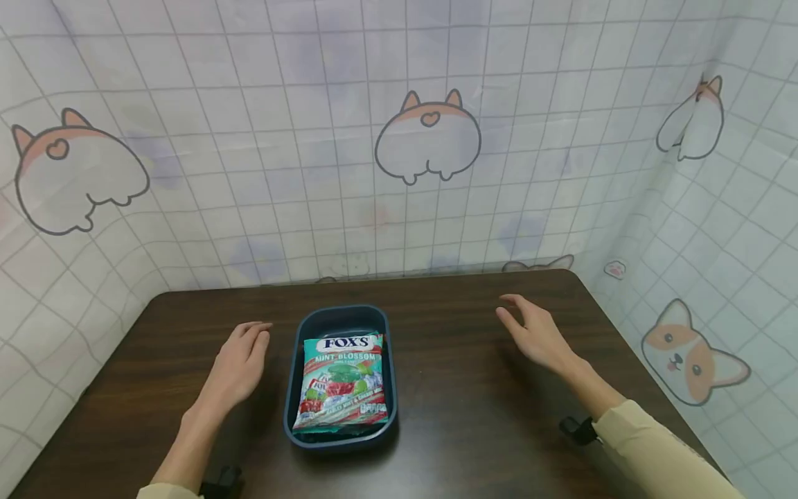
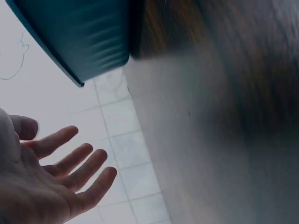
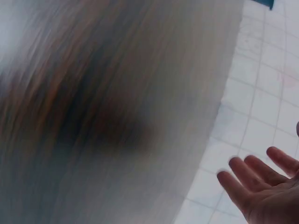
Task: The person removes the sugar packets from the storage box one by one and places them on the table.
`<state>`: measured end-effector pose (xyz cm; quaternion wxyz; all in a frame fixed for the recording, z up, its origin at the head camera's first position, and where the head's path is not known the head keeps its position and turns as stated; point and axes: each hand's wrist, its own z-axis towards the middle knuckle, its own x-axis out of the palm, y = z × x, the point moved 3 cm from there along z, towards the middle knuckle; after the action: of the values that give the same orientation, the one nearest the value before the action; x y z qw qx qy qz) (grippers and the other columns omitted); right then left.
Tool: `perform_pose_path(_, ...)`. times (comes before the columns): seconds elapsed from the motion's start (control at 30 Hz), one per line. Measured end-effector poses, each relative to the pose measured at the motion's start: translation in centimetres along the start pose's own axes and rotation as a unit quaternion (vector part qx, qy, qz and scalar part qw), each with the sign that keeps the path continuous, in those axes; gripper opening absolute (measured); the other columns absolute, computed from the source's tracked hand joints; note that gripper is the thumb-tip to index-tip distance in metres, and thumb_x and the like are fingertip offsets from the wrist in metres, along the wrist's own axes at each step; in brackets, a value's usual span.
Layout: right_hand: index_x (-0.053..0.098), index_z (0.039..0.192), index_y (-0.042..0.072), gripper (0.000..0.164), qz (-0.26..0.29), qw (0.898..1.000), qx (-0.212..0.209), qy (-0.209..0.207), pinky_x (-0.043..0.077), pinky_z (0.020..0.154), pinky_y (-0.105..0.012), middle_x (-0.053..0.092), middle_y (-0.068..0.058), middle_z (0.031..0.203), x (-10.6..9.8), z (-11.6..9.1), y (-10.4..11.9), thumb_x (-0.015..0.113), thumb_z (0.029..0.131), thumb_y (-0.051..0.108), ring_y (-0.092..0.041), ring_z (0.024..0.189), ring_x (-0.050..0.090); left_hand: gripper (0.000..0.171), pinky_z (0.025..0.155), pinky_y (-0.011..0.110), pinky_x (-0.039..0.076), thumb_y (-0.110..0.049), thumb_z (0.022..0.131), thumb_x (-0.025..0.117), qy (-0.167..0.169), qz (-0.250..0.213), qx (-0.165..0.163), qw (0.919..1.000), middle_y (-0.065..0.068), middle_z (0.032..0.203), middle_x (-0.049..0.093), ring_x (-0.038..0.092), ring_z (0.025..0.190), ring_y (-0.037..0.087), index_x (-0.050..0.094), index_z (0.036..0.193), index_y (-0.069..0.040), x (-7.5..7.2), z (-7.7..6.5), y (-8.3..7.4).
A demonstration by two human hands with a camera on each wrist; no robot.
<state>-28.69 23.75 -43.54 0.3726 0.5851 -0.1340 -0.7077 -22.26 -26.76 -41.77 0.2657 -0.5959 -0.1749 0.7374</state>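
Note:
A dark blue rectangular bin stands on the brown table, left of its middle. Inside lies a green and red bag of Fox's Mint Blossom candy, its printed front facing up. Just left of the bin hovers my left hand, apart from it, fingers loosely bent and holding nothing. The left wrist view shows the bin's outer wall beyond that hand's spread fingers. Farther off to the right, my right hand is held over the table with relaxed fingers and nothing in it.
The dark wooden table has rounded far corners. A white grid-patterned sheet with corgi drawings hangs behind it and along both sides. Black wrist cameras sit on both wrists.

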Motion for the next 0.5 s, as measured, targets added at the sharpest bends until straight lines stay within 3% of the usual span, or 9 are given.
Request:
perform_pose_path(0.13,0.053,0.142,0.001,0.047,0.080,0.997,0.021,0.010,0.051,0.094,-0.056,0.061,-0.024,0.134,0.4,-0.1,1.0,0.046,0.111,0.035,-0.041,0.118,0.062,0.044,0.103,0.065,0.039,-0.024,0.112,0.036,0.000,-0.055,-0.048,0.9973,0.028,0.142,0.048,0.049,0.125,0.047,0.054,0.141,0.004,0.2,-0.4,-0.1)
perform_pose_path(0.3,0.054,0.139,-0.001,0.044,0.194,0.979,0.040,0.049,0.055,0.093,-0.047,0.061,-0.025,0.133,1.4,-0.1,2.3,0.045,0.112,0.032,-0.037,0.117,0.064,0.048,0.100,0.056,0.047,-0.034,0.111,0.042,0.029,-0.125,-0.114,0.9852,0.025,0.144,0.049,0.056,0.122,0.042,0.053,0.144,-0.001,0.8,-1.2,0.2)
perform_pose_path(0.5,0.053,0.138,-0.003,0.041,0.274,0.957,0.029,0.089,0.053,0.095,-0.049,0.061,-0.023,0.131,2.4,0.6,4.2,0.046,0.112,0.028,-0.039,0.118,0.063,0.052,0.096,0.045,0.053,-0.035,0.111,0.046,0.057,-0.203,-0.134,0.9683,0.029,0.144,0.050,0.056,0.126,0.041,0.050,0.146,0.003,0.9,-1.5,0.5)
